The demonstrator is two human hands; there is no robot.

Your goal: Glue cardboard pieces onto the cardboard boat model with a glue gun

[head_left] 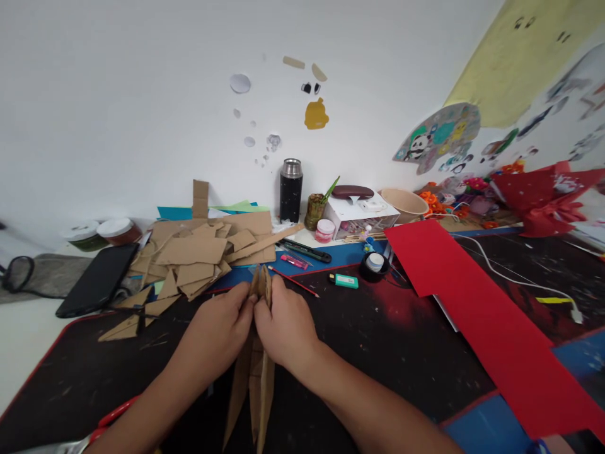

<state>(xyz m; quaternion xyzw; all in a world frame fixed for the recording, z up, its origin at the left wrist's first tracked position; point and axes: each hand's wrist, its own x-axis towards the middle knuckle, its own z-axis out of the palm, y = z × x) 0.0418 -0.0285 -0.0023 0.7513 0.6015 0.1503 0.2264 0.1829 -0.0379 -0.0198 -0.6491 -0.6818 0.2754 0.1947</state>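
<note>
A long folded cardboard piece (256, 384) stretches from the bottom centre up to the middle of the black mat, its long strips standing side by side. Its far, narrow end is between both hands. My left hand (218, 328) is closed on the left side of that end, with thumb and fingers pinching it. On the right side, my right hand (286, 321) is closed on the same end, its thumb beside the left thumb. The fingertips nearly meet and partly hide the cardboard's tip.
Cardboard scraps (193, 249) are piled behind on the left, near a black phone (99, 279). Red-handled scissors (116, 413) lie bottom left. A cutter (305, 250), red pencil (295, 282), green lighter (343, 280), black bottle (290, 191) and red sheet (491, 328) lie or stand beyond and right.
</note>
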